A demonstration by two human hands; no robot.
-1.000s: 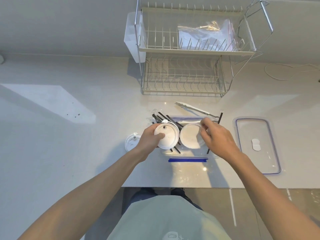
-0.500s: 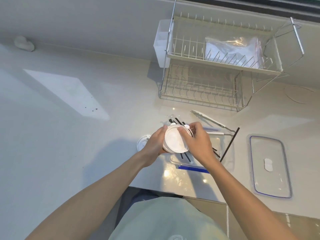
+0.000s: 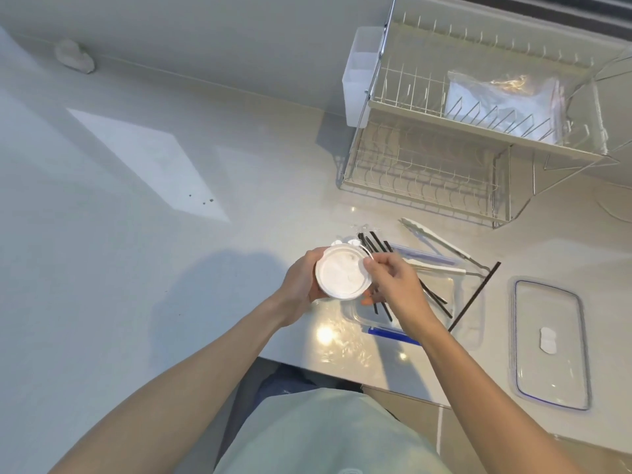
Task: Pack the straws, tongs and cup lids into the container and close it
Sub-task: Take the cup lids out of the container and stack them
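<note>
My left hand [image 3: 301, 285] cups stacked white cup lids [image 3: 342, 271] from the left, just left of the clear container [image 3: 458, 295]. My right hand [image 3: 393, 285] pinches the right rim of the lids. Several black straws [image 3: 434, 295] lie in the container, and one straw [image 3: 475, 295] leans over its right wall. White tongs [image 3: 434, 239] rest across the container's far edge. The clear container lid [image 3: 550, 343] with a blue rim lies flat on the counter to the right.
A two-tier wire dish rack [image 3: 461, 138] stands behind the container, with a plastic bag [image 3: 502, 104] on its upper tier and a white cutlery holder [image 3: 359, 77] on its left side. The counter's front edge [image 3: 307, 364] runs just below my hands.
Two lids that I held apart, one in each hand, are now stacked together between both hands. The camera has swung left, so everything sits further right.
</note>
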